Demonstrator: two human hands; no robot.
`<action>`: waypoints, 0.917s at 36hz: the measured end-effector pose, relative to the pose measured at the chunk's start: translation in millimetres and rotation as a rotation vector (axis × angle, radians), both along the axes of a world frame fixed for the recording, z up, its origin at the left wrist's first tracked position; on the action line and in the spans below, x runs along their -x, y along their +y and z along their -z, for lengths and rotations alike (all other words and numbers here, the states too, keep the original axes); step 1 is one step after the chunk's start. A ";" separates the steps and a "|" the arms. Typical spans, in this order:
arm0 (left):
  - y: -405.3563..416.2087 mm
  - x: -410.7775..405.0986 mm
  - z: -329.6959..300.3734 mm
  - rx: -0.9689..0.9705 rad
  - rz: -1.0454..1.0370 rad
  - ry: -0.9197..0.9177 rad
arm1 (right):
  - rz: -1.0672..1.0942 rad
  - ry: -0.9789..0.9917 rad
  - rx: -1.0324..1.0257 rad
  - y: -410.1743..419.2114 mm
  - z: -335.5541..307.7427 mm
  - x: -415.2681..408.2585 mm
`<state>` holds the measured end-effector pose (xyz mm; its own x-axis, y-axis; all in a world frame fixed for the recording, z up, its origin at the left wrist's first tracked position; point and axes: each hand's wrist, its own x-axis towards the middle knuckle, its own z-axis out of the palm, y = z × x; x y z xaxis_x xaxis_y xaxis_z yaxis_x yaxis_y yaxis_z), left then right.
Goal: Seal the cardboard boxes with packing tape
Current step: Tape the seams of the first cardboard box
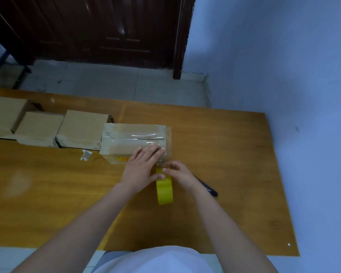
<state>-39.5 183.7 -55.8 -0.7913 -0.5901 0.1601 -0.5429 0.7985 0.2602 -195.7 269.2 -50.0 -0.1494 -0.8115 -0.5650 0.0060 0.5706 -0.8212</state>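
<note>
Nearest the person, a yellow roll of tape (164,191) stands on edge on the wooden table (234,174), its flat faces turned left and right, so the strip pays out away from the body toward the box; the right hand (178,173) curls its fingers at the top of the roll, seemingly pinching the clear strip where it leaves the roll, though the exact hold is blurred; the left hand (144,168) lies flat and straight-fingered, fingertips pressing the near right corner of the box (134,140) and thumb touching the roll; the box sits just beyond the roll, its long axis running left to right, with shiny tape already along its top seam; a dark pen-like tool (207,187), perhaps a cutter, lies just right of the right wrist, so that hand is nearer for cutting; farther left, three untaped boxes (47,127) wait in a row.
</note>
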 end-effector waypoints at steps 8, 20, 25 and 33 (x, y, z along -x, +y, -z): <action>0.8 0.5 -0.2 -0.014 -0.032 0.003 | 0.021 -0.119 0.011 -1.1 -2.0 -1.0; 8.7 17.8 4.5 -0.022 -0.182 0.349 | 0.199 -0.073 0.090 13.4 2.4 -18.0; 8.2 18.6 4.8 -0.101 -0.242 0.362 | 0.214 -0.031 0.099 9.3 -0.1 -22.7; -5.1 31.0 3.3 -0.103 -0.259 0.408 | 0.104 0.142 0.122 25.1 4.6 -28.7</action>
<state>-70.5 178.6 -59.1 -0.5012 -0.7883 0.3569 -0.5573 0.6095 0.5638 -166.9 294.3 -54.5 -0.3072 -0.8483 -0.4312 -0.0606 0.4696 -0.8808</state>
